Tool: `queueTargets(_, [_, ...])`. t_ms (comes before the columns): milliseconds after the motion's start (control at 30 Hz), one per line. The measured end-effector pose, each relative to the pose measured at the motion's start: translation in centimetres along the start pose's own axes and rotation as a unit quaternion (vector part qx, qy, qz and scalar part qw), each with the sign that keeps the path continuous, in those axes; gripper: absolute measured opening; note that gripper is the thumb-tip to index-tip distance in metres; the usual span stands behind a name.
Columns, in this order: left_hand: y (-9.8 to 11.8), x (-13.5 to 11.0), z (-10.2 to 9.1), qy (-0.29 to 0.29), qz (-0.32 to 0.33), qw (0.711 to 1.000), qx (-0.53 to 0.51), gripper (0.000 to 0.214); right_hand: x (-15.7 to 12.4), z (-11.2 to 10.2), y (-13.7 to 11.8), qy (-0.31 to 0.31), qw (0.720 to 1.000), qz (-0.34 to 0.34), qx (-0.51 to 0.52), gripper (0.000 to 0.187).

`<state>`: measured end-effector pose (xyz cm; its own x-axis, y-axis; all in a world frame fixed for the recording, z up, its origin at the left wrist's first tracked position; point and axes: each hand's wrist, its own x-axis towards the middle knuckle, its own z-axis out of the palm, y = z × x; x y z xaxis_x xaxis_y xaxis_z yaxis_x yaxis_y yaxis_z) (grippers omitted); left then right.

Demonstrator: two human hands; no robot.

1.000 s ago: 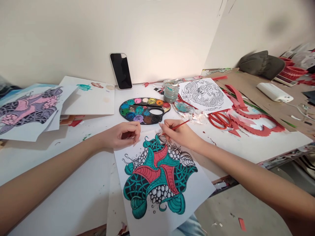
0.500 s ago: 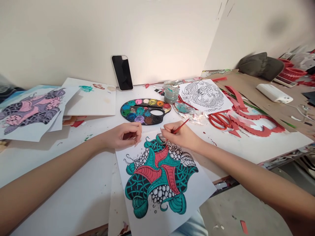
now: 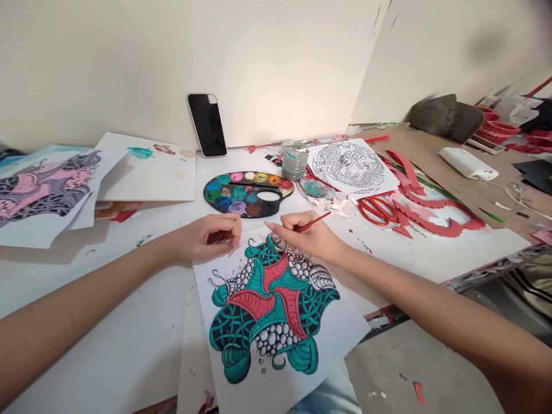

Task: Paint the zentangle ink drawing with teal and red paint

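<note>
The patterned drawing sheet (image 3: 345, 330) lies at the table's front edge, its motif coloured in teal, red and black, with white pebble shapes. My right hand (image 3: 313, 233) pinches a thin red-handled paintbrush (image 3: 317, 221) over the sheet's upper part; the fingers hide its tip. At the upper left corner of the sheet rests my left hand (image 3: 213, 237), loosely curled with nothing visible in it. Just beyond both hands lies a paint palette (image 3: 213, 192) with several colours. A jar of cloudy water (image 3: 294, 162) stands to the palette's right.
A phone (image 3: 207, 125) leans on the wall. Painted sheets (image 3: 47, 184) and a white board (image 3: 146, 175) lie left. To the right are a dragon drawing (image 3: 351, 167), red-handled scissors (image 3: 378, 211), red paper strips (image 3: 461, 230), a white device (image 3: 468, 164) and a dark cap (image 3: 444, 118).
The whole view has shifted slightly, so things sit a little further left. My right thumb now stretches out further to the left, and the brush handle lies flatter.
</note>
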<state>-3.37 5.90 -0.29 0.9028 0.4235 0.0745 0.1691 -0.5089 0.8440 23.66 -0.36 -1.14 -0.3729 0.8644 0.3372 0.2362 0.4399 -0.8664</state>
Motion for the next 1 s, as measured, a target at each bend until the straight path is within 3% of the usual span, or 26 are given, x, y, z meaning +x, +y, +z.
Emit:
queueTargets(367, [0.25, 0.24, 0.17, 0.009, -0.005, 1.0, -0.003, 0.015, 0.14, -0.03, 0.07, -0.011, 0.999, 0.026, -0.016, 0.062])
queueTargets(567, [0.32, 0.27, 0.0, 0.002, 0.003, 1.0, -0.005, 0.019, 0.17, 0.38, -0.18, 0.017, 0.998, 0.052, 0.005, 0.062])
queueTargets(733, [0.41, 0.26, -0.08, 0.029, -0.013, 0.998, -0.061, 0.025, 0.39, 0.67, -0.01, 0.085, 0.991, 0.079, 0.059, 0.062])
queueTargets(1000, [0.4, 0.29, 0.16, 0.034, -0.016, 0.997, -0.061, 0.024, 0.04, 0.3, 0.07, 0.102, 0.99, 0.069, 0.074, 0.068])
